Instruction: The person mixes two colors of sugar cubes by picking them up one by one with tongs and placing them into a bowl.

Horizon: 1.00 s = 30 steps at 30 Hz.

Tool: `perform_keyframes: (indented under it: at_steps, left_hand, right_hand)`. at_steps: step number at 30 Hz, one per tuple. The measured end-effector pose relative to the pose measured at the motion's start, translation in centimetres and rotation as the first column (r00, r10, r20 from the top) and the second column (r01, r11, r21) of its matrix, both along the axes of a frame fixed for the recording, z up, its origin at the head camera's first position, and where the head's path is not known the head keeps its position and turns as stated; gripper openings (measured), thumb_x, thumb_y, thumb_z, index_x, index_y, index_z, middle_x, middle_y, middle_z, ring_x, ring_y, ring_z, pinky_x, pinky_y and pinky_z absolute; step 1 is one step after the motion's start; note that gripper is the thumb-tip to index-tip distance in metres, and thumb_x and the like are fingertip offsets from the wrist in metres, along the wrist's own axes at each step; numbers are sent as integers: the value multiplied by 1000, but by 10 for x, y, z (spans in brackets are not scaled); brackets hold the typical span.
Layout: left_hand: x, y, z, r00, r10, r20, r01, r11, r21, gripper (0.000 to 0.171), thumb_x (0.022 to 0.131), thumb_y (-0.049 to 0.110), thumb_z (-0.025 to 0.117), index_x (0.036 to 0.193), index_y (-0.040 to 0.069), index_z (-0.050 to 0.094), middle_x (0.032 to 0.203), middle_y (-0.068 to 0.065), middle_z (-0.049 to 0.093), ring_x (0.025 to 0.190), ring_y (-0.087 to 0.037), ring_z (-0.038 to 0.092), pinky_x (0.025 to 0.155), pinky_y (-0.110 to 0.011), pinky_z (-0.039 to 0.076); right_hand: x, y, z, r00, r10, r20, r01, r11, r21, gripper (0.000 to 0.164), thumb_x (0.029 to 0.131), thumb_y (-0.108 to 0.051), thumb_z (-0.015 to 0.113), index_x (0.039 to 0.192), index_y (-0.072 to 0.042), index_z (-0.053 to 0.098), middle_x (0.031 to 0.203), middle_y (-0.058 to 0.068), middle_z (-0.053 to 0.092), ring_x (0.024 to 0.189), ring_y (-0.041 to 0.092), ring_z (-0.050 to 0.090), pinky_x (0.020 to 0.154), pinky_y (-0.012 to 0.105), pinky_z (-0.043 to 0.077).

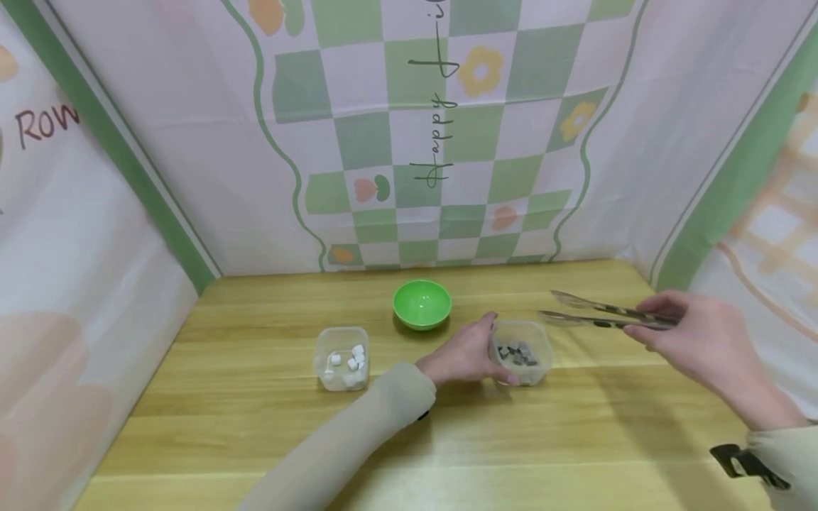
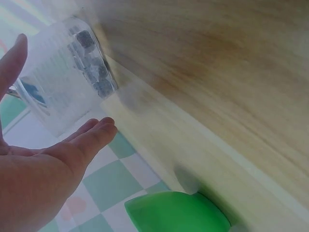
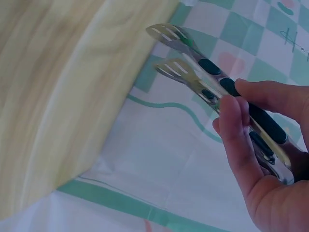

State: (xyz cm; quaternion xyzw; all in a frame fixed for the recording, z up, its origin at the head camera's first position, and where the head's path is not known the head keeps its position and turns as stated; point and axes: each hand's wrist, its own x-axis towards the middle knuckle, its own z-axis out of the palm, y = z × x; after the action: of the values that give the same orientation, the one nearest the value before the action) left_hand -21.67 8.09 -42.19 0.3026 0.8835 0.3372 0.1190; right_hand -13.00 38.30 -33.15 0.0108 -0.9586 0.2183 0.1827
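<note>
My left hand (image 1: 465,355) is at the left side of a clear plastic container (image 1: 540,348), thumb and fingers spread toward its front and back. In the left wrist view the fingers (image 2: 89,140) look fairly straight beside the container wall. Several small dark grey cubes (image 1: 519,355) lie on its bottom. My right hand (image 1: 693,341) holds a pair of metal tongs (image 3: 212,87) with dark grip pads, pinched between thumb and fingers. The slotted tips of the tongs stand apart with nothing between them, raised to the right of the container.
A green bowl (image 1: 422,305) stands near the back of the wooden table (image 1: 243,426). To the left is a second clear container (image 1: 322,341) with several white cubes (image 1: 352,363). Printed fabric (image 1: 358,135) hangs behind the table and along both sides.
</note>
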Motion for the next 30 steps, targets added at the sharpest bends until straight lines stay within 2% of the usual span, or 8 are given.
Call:
perform_keyframes:
  at_steps: [12, 14, 15, 18, 20, 22, 26, 30]
  left_hand:
    - [-3, 0, -2, 1000, -2, -8, 2, 1000, 1, 118, 72, 36, 100, 162, 5, 32, 152, -11, 56, 132, -18, 57, 113, -28, 45]
    - [-3, 0, -2, 1000, 1, -5, -1, 1000, -1, 118, 72, 36, 100, 162, 6, 32, 152, -11, 56, 132, -18, 57, 113, -28, 45]
    - [-3, 0, -2, 1000, 3, -3, -3, 1000, -2, 118, 72, 36, 100, 162, 6, 32, 152, -11, 56, 133, -18, 57, 113, -28, 45]
    - [-3, 0, -1, 1000, 6, 4, -6, 1000, -5, 118, 72, 35, 100, 163, 5, 31, 152, -12, 56, 133, -18, 57, 114, -28, 45]
    - [-3, 0, -1, 1000, 7, 9, -7, 1000, -3, 118, 72, 35, 100, 163, 6, 31, 151, -11, 56, 133, -18, 57, 114, -28, 45]
    - [-3, 0, 0, 1000, 7, 13, -7, 1000, 2, 118, 72, 34, 100, 163, 6, 31, 151, -11, 57, 131, -18, 58, 113, -28, 45]
    - [-4, -1, 1, 1000, 3, 15, -3, 1000, 15, 118, 72, 33, 100, 163, 5, 31, 148, -10, 60, 126, -15, 60, 110, -26, 47]
    - [-4, -1, 2, 1000, -1, 12, 1, 1000, 22, 117, 72, 32, 100, 163, 5, 31, 147, -9, 60, 123, -14, 62, 108, -25, 48]
  right_hand:
    - [9, -5, 22, 999, -51, -9, 50, 998, -39, 47, 79, -35, 95, 108, -2, 78, 100, 23, 77, 74, -4, 60, 59, 12, 41]
    - [11, -6, 26, 998, -69, -3, 69, 996, -57, 53, 80, -37, 94, 114, -2, 76, 103, 26, 76, 74, -2, 60, 57, 16, 43]
    - [12, -7, 27, 997, -81, 3, 81, 994, -73, 56, 81, -39, 94, 118, -2, 74, 101, 25, 76, 73, -7, 56, 55, 17, 44]
    - [16, -11, 32, 994, -107, -15, 104, 986, -129, 63, 83, -38, 92, 126, 0, 67, 95, 26, 76, 65, -9, 56, 48, 20, 47]
    - [17, -13, 34, 991, -119, -52, 109, 980, -165, 59, 83, -33, 92, 125, 0, 66, 84, 14, 77, 60, -7, 58, 46, 20, 47]
    - [18, -14, 35, 986, -121, -113, 98, 977, -190, 50, 82, -27, 93, 117, -1, 69, 76, -7, 75, 58, -11, 59, 48, 14, 46]
    - [18, -16, 36, 973, -118, -199, 71, 970, -231, 34, 81, -19, 94, 100, -4, 70, 70, -39, 60, 62, -21, 57, 56, 2, 43]
    - [19, -18, 37, 975, -120, -185, 63, 955, -291, 31, 86, -21, 90, 100, -9, 65, 76, -41, 59, 62, -18, 60, 56, 4, 46]
